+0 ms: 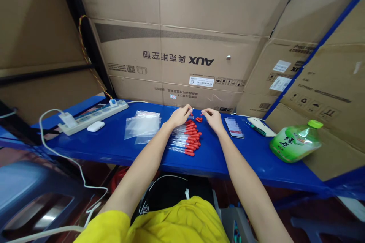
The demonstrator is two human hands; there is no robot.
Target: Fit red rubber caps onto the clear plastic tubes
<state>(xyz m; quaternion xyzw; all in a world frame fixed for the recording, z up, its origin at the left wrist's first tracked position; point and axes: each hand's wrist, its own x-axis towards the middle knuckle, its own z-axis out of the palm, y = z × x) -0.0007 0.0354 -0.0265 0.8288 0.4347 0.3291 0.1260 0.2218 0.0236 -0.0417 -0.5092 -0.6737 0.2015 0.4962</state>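
Observation:
My left hand (181, 116) is closed in a pinch on a thin clear tube, whose pale end shows past the fingertips. Just to its right, my right hand (213, 118) pinches a small red rubber bulb, mostly covered by the fingers. The two hands are a short gap apart. Below and between them lies a pile of droppers (193, 139), clear tubes with red bulbs all pointing right. A few loose red bulbs (199, 119) lie on the blue tabletop (216, 155) between the hands.
Clear plastic bags (143, 124) lie left of the droppers. Further left are a power strip (94, 117) and a white earphone case (96, 126). At right are a phone (234, 127), a green-handled tool (258, 130) and a green bottle (295, 142). Cardboard (176, 38) walls the back.

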